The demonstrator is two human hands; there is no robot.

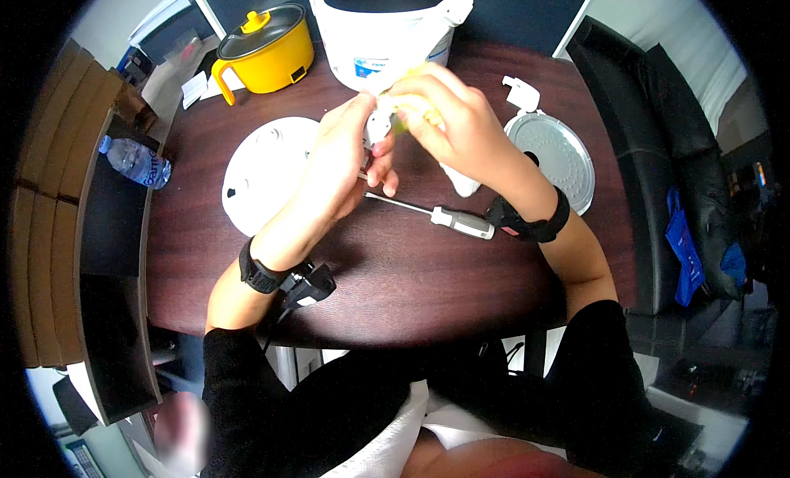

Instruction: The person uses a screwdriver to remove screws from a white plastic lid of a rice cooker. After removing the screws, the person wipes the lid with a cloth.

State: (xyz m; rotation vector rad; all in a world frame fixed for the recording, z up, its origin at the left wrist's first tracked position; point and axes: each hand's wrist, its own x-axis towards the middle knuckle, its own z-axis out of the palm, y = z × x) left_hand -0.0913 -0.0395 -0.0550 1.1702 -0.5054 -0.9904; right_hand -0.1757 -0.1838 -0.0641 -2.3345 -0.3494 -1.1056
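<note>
My left hand is closed around a small white and grey part, held up above the middle of the table. My right hand pinches a pale yellow cloth-like piece against that part; bright light washes out its detail. Below my right hand a white object shows in part, its kind hidden. Just nearer to me lies a screwdriver with a white and grey handle, its shaft toward my left hand. A white round cover lies flat beside my left forearm.
A white tub-like appliance body stands at the back, with a yellow electric pot left of it. On the right lie a grey round plate and a small white part. A water bottle is at the left edge of the dark wooden table.
</note>
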